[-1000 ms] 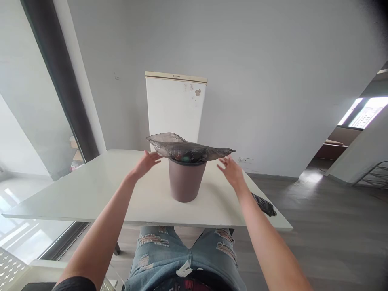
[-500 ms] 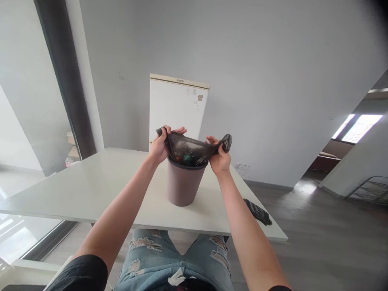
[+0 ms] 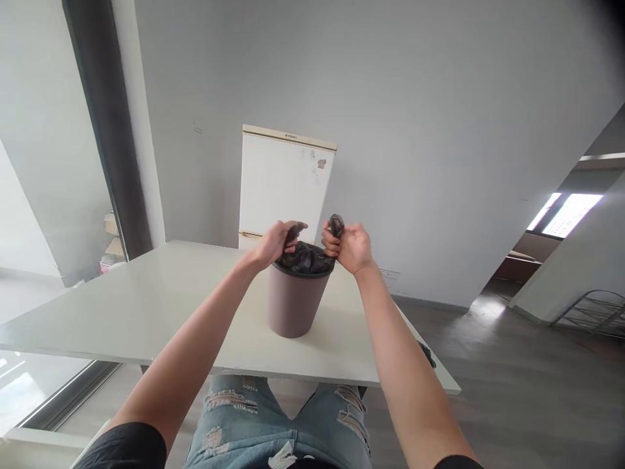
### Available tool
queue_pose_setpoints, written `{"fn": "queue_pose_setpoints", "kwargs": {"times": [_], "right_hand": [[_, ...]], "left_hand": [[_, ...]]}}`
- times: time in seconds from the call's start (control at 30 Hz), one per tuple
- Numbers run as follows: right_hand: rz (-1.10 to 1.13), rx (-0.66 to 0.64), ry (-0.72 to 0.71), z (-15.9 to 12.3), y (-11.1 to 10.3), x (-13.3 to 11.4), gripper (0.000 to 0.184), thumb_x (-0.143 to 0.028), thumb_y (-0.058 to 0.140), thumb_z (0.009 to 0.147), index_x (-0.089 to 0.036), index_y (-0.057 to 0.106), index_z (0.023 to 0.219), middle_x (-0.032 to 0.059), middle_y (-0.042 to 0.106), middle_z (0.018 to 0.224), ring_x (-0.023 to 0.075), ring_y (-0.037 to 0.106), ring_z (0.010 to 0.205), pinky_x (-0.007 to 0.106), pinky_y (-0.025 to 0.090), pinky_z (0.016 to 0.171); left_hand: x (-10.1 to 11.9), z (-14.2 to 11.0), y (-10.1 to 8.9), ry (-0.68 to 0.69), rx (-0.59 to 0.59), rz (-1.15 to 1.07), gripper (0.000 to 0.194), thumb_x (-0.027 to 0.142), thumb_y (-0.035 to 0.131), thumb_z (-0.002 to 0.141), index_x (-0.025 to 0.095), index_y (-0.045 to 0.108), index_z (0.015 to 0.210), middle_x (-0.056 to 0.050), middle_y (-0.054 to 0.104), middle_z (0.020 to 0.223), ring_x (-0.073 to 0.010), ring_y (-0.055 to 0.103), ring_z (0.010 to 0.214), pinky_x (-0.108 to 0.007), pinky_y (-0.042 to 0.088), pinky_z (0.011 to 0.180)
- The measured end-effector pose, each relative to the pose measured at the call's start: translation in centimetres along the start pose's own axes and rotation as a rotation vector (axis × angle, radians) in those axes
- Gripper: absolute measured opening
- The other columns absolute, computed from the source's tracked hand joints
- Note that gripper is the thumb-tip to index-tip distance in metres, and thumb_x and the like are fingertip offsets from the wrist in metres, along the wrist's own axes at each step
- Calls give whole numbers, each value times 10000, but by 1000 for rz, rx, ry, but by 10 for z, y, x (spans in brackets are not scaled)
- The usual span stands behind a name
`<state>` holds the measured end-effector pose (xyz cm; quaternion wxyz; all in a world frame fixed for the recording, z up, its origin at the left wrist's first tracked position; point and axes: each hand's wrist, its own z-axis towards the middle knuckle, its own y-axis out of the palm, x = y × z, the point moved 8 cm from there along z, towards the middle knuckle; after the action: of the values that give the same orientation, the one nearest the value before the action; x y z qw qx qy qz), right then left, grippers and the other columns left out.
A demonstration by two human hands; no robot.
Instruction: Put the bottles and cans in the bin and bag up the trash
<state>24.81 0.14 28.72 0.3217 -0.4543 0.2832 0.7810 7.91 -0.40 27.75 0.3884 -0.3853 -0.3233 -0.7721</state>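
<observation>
Two ways this could slip on you

So you've got the big pale table across the near side, with the white fridge on the far side of it. The mauve bin stands upright on the table, near the middle of the scene, with the dark thin bag bunched in its mouth. Can't tell what's inside it.

Your left hand has thumb and fingers clamped on one gathered bit at the bin's left. Your right hand is curled tight around another, a loop poking out on top. Those ends are apart.

I'd say first risk is tearing: plastic that thin could split at your fingers if you yank hard or unevenly. Second, the bag could snag on the rim and drag the bin over, since neither hand is bracing it.

Oh, and the black bundle near the right edge, partly behind your forearm, could get elbowed off.
</observation>
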Motion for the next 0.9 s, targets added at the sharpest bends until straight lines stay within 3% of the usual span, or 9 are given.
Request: {"fn": "queue_pose_setpoints", "kwargs": {"times": [0.13, 0.23, 0.4, 0.5, 0.63, 0.8, 0.9], "right_hand": [[-187, 83, 2, 3, 6, 6, 210, -356, 620, 790, -214, 604, 944, -48, 347, 671, 119, 271, 539, 281, 239, 499], [-305, 138, -24, 8, 5, 16, 303, -420, 708, 831, -247, 527, 1003, -71, 425, 663, 105, 313, 525, 263, 218, 513], [-350, 210, -78, 16, 3, 31, 532, -536, 750, 819, -292, 292, 932, -109, 490, 659, 102, 353, 500, 241, 233, 498], [-459, 210, -49, 16, 7, 39, 455, -473, 687, 867, -291, 274, 920, -105, 490, 672, 114, 387, 523, 248, 284, 508], [-657, 176, -105, 10, 16, 35, 336, -294, 679, 824, -275, 358, 922, -58, 561, 808, 152, 544, 733, 281, 426, 645], [-643, 179, -64, -3, 15, 33, 333, -333, 633, 876, -281, 313, 952, -94, 504, 695, 150, 489, 657, 277, 380, 640], [-696, 197, -134, -15, 17, 23, 391, -307, 673, 861, -284, 298, 969, -107, 455, 699, 138, 434, 648, 271, 357, 660]], "left_hand": [[-5, 2, 10, 83, 61, 293, 291, 316, 603, 941, 176, 707, 1174, 9, 525, 708, -114, 457, 587, -255, 393, 544], [-5, 3, 17, 135, 98, 359, 370, 320, 652, 923, 216, 610, 1276, 34, 601, 717, -98, 477, 560, -238, 403, 564], [-1, 0, 13, 158, 200, 374, 144, 305, 692, 864, 185, 669, 940, -20, 687, 728, -133, 588, 605, -262, 452, 584], [-5, -2, 11, 106, 182, 387, 107, 292, 704, 836, 193, 713, 876, -27, 702, 743, -139, 584, 580, -279, 451, 563], [-13, 0, 17, 46, 105, 498, 135, 274, 717, 812, 199, 775, 908, -22, 703, 725, -129, 549, 512, -291, 457, 537], [-3, -1, 9, 201, 301, 617, 122, 265, 672, 847, 199, 774, 835, -65, 744, 748, -199, 636, 583, -344, 506, 609], [7, -7, 8, 328, 404, 833, 82, 250, 670, 866, 236, 745, 896, -46, 702, 698, -225, 626, 627, -358, 482, 695]]}}
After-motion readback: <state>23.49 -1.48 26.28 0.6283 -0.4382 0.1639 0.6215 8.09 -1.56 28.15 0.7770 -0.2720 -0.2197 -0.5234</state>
